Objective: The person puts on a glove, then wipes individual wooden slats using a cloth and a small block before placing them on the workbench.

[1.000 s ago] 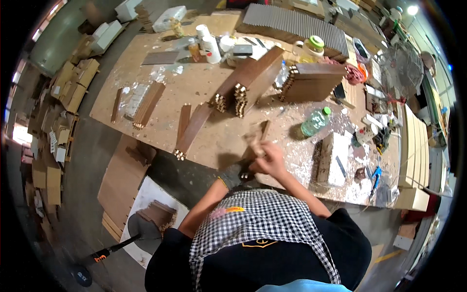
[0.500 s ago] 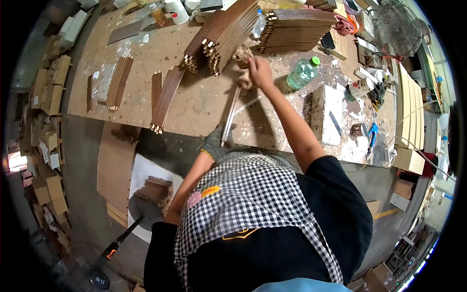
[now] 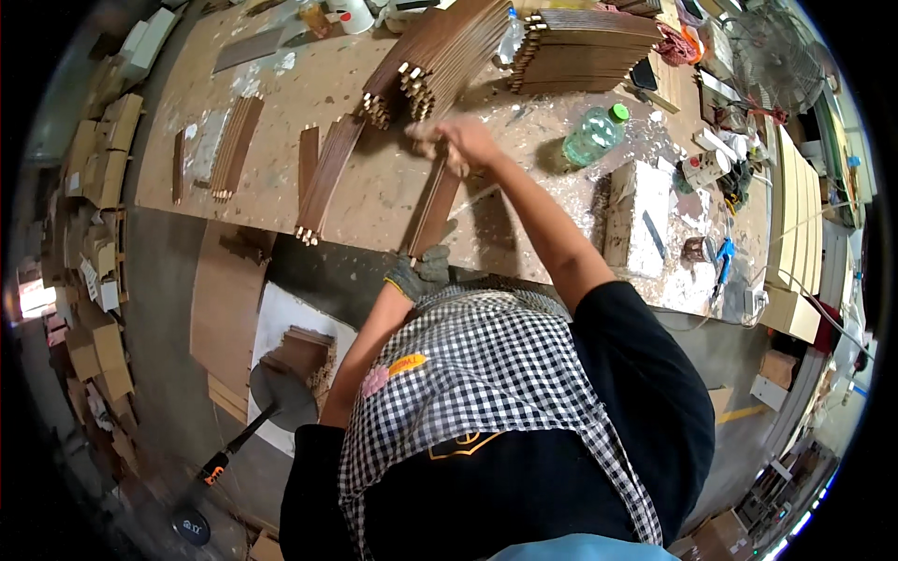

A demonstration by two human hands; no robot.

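A dark brown wooden slat point(image 3: 437, 215) with pale pegs at its end lies slanted over the table's near edge. My left hand point(image 3: 423, 273), in a grey work glove, is closed round its near end. Over the far end, my bare right hand point(image 3: 470, 142) grips a crumpled tan rag point(image 3: 440, 148), slightly blurred, against the slat. Just beyond the rag rises a tall stack of similar slats point(image 3: 458, 47), pegs facing me. To the left, a few more slats point(image 3: 329, 178) lie close to the table edge.
A second slat stack point(image 3: 589, 58) stands at the back. On the right are a green-capped bottle point(image 3: 595, 136), a white paint-spattered block point(image 3: 629, 220), a blue-handled tool point(image 3: 725, 260) and a fan point(image 3: 772, 61). Smaller slats point(image 3: 238, 150) lie at left.
The slat has turned from its narrow, pale-looking edge to show its broad brown face. My right hand with the rag has shifted left; my left hand still holds the near end.
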